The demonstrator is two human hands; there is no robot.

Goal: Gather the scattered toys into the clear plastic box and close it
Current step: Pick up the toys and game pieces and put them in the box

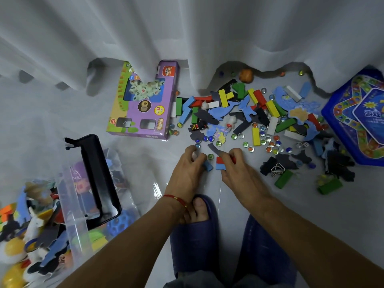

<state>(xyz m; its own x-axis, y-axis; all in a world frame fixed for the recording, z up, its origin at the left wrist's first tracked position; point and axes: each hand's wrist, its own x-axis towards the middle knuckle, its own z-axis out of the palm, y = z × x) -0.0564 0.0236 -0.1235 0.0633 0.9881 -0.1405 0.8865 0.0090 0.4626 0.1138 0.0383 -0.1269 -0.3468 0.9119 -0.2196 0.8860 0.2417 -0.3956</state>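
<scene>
a pale tiled floor (pixel 145 163) runs under a white curtain (pixel 187 38). the left hand (pixel 188 166) curls on a blue block (pixel 208 165); the right hand (pixel 234 163) pinches red and blue blocks (pixel 220 163). the clear plastic box (pixel 79 204) sits open at eight o'clock, half full. marbles (pixel 259 142) at one o'clock could roll under the curtain if nudged, and an overfull grip may drop blocks in transit.

Bare forearms, a red string bracelet (pixel 175 198) on the left wrist, and 2 dark-blue slippers (pixel 195 231).
</scene>
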